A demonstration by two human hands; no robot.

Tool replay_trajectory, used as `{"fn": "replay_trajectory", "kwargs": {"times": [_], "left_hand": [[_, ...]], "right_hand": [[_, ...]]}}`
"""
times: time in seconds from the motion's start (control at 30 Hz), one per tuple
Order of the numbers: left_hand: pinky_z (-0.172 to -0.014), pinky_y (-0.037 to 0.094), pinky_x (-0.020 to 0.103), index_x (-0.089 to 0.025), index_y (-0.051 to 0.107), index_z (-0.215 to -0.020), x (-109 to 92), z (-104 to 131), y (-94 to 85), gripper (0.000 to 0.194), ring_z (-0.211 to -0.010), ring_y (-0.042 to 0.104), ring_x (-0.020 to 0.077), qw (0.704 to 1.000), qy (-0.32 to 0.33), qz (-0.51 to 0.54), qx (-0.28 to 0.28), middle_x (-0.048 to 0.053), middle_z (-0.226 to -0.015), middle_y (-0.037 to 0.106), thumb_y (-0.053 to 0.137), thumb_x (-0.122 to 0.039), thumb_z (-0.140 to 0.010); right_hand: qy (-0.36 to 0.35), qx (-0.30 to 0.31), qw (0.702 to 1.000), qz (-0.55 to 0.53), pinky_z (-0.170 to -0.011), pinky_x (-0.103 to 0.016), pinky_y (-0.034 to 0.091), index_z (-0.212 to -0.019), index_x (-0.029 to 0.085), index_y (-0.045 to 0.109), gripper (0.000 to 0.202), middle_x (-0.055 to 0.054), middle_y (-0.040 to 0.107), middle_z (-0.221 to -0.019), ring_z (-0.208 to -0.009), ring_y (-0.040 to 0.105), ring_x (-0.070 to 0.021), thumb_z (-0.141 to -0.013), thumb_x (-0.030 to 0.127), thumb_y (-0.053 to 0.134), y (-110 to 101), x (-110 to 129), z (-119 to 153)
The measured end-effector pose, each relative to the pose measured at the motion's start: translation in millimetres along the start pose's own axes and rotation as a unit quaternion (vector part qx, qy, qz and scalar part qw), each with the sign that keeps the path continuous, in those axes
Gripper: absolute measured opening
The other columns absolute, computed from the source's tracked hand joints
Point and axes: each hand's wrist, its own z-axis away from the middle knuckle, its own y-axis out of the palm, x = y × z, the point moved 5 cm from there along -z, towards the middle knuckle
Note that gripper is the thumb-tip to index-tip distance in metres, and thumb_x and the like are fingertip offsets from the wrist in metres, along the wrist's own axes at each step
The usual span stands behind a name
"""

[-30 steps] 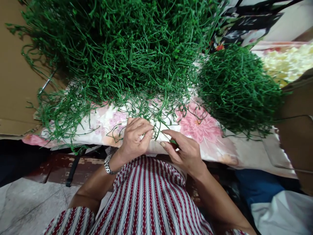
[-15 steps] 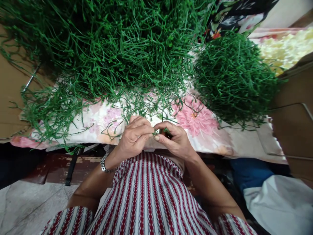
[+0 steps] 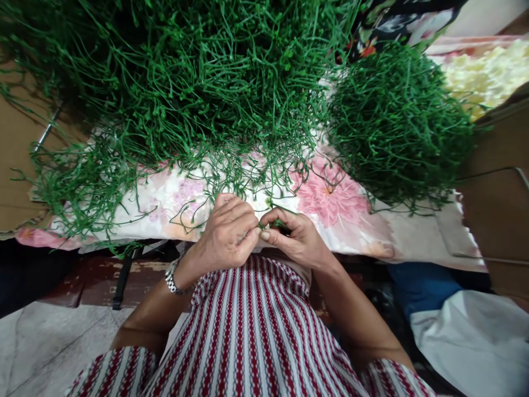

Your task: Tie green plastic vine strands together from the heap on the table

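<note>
My left hand [image 3: 229, 234] and my right hand [image 3: 293, 237] meet fingertip to fingertip over the near edge of a flowered cloth [image 3: 173, 190]. Both pinch a small green stem piece [image 3: 261, 225], mostly hidden by the fingers. A bit of green also shows inside the curl of my right hand. Beyond the hands lies a big heap of thin green stems [image 3: 198, 77], with loose stems [image 3: 243, 171] scattered along its near side.
At the right is a rounded pile of green stems [image 3: 400, 121], with pale yellow pieces [image 3: 491, 71] behind it. Cardboard [image 3: 500, 204] stands at the right edge, more cardboard [image 3: 20, 154] at the left. Dark floral fabric [image 3: 409, 22] shows at the top right.
My left hand has turned slightly, its back now more toward the camera, and its fingertips have closed in on those of my right hand. The view has shifted a little.
</note>
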Motion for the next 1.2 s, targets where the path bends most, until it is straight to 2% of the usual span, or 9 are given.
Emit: {"fn": "replay_trajectory", "kwargs": {"times": [0.1,0.23,0.5,0.6,0.8,0.93,1.03,1.13,1.2], "left_hand": [[-0.075,0.035,0.036,-0.017,0.046,-0.063,-3,-1,2.9,0.016,-0.067,0.043,0.0150,0.997,0.028,-0.036,0.068,0.002,-0.066,0.052,0.046,-0.012,-0.078],[-0.075,0.035,0.035,-0.018,0.046,-0.062,-2,-2,7.5,0.018,-0.068,0.044,0.0151,0.991,0.028,-0.001,0.130,0.002,-0.066,0.050,0.042,-0.013,-0.079],[-0.072,0.035,0.031,-0.018,0.044,-0.071,5,2,15.2,0.016,-0.068,0.047,0.0131,0.982,-0.047,0.153,0.095,0.000,-0.069,0.050,0.046,-0.023,-0.086],[-0.068,0.034,0.029,-0.018,0.041,-0.065,5,4,18.1,0.023,-0.062,0.043,0.0121,0.979,-0.055,0.165,0.103,-0.002,-0.063,0.045,0.042,-0.025,-0.087],[-0.059,0.035,0.027,-0.019,0.035,-0.058,3,3,16.5,0.028,-0.057,0.038,0.0125,0.956,-0.041,0.235,0.170,-0.002,-0.055,0.037,0.040,-0.024,-0.085],[-0.058,0.036,0.027,-0.019,0.039,-0.059,7,4,17.2,0.027,-0.057,0.040,0.0122,0.915,-0.071,0.336,0.212,-0.002,-0.056,0.040,0.042,-0.025,-0.085],[-0.059,0.039,0.027,-0.018,0.047,-0.064,15,4,19.6,0.025,-0.060,0.046,0.0123,0.888,-0.117,0.410,0.170,0.000,-0.063,0.048,0.047,-0.029,-0.086],[-0.063,0.040,0.027,-0.018,0.053,-0.068,21,2,19.1,0.019,-0.066,0.050,0.0127,0.913,-0.122,0.386,0.053,0.001,-0.066,0.051,0.053,-0.027,-0.084],[-0.063,0.040,0.026,-0.018,0.055,-0.068,21,1,20.1,0.016,-0.066,0.049,0.0122,0.935,-0.121,0.333,-0.008,0.000,-0.066,0.052,0.056,-0.024,-0.083]], "right_hand": [[0.009,0.014,1.000,-0.025,-0.056,-0.018,0.037,-0.081,0.014,0.058,0.017,0.003,0.052,-0.067,-0.060,0.046,-0.0065,-0.082,0.031,0.058,-1,-3,1],[0.009,0.034,0.999,-0.017,-0.058,-0.018,0.038,-0.079,0.013,0.057,0.014,0.002,0.053,-0.065,-0.060,0.048,-0.0072,-0.085,0.026,0.054,0,-3,4],[-0.070,-0.043,0.989,0.121,-0.052,-0.018,0.033,-0.086,0.016,0.055,0.009,0.003,0.048,-0.064,-0.052,0.045,-0.0060,-0.086,0.019,0.047,0,8,9],[-0.079,-0.031,0.988,0.130,-0.052,-0.019,0.033,-0.085,0.016,0.054,0.010,0.003,0.048,-0.064,-0.052,0.044,-0.0061,-0.086,0.018,0.044,3,8,11],[-0.059,0.050,0.997,0.004,-0.050,-0.019,0.031,-0.074,0.016,0.051,0.016,0.004,0.042,-0.059,-0.052,0.037,-0.0063,-0.087,0.024,0.047,7,6,12],[-0.026,0.104,0.987,-0.119,-0.050,-0.018,0.033,-0.073,0.016,0.052,0.021,0.003,0.044,-0.060,-0.053,0.038,-0.0066,-0.088,0.030,0.047,9,5,12],[-0.009,0.049,0.986,-0.156,-0.051,-0.019,0.036,-0.076,0.016,0.055,0.021,0.002,0.046,-0.063,-0.054,0.041,-0.0069,-0.087,0.033,0.049,2,0,10],[-0.002,-0.074,0.992,-0.099,-0.053,-0.020,0.036,-0.079,0.016,0.057,0.019,0.001,0.049,-0.066,-0.056,0.044,-0.0076,-0.087,0.032,0.050,-7,-6,9],[-0.005,-0.126,0.992,-0.026,-0.054,-0.021,0.036,-0.082,0.017,0.057,0.016,0.001,0.050,-0.066,-0.056,0.045,-0.0081,-0.087,0.029,0.049,-8,-7,10]]}}
